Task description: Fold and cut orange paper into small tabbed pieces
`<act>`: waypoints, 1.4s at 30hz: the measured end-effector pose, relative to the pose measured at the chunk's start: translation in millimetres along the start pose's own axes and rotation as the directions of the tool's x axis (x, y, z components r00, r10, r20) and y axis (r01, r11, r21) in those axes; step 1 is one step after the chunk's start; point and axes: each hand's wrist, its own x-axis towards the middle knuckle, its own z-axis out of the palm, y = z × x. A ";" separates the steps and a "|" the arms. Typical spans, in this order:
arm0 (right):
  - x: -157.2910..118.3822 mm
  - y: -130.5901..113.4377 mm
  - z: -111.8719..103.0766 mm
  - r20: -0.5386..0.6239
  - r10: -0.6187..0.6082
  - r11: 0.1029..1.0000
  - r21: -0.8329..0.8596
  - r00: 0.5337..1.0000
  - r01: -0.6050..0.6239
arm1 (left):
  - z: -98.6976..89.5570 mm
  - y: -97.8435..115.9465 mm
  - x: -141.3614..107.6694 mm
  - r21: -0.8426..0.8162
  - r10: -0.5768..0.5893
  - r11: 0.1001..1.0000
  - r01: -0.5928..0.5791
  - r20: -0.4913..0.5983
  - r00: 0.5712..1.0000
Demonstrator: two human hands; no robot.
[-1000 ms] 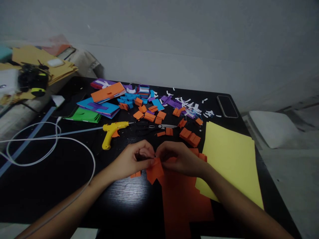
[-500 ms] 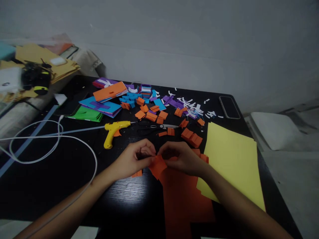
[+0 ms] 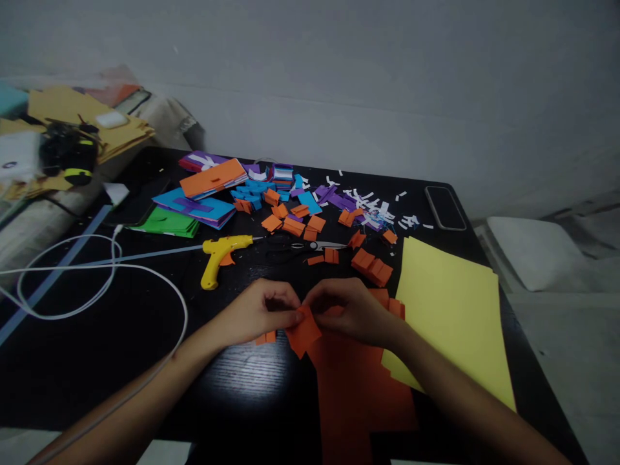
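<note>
Between my two hands is a small folded piece of orange paper (image 3: 304, 330), held above the table. My left hand (image 3: 259, 311) pinches its left upper edge between thumb and fingers. From the other side my right hand (image 3: 351, 310) has its thumb and fingertips closed on the paper's upper right edge. Beneath and to the right lies a large orange sheet (image 3: 361, 394), partly covered by my right hand. Several small folded orange pieces (image 3: 372, 267) lie just beyond my hands, and one more orange piece (image 3: 266, 337) shows under my left hand.
A yellow glue gun (image 3: 213, 258) lies left of my hands, black-handled scissors (image 3: 327, 246) beyond them. Yellow sheets (image 3: 450, 316) are stacked at right, near a phone (image 3: 445, 208). White paper scraps (image 3: 375, 210) and folded coloured paper (image 3: 216, 177) lie at the back. A white cable (image 3: 181, 303) crosses my left forearm.
The orange piece has tilted and dropped slightly toward me. Both hands have shifted a little with it, still pinching. Nothing else on the table has moved.
</note>
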 end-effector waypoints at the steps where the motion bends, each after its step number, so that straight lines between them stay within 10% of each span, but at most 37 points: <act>1: 0.3 -0.2 0.1 -0.003 0.005 1.000 0.013 1.000 -0.005 | 0.3 0.1 0.1 -0.003 0.003 1.000 -0.003 -0.005 1.000; 42: 0.3 0.1 -1.6 0.017 0.020 0.999 0.045 1.000 -0.021 | -2.5 11.7 -3.3 0.097 0.151 0.984 -0.148 -0.026 0.988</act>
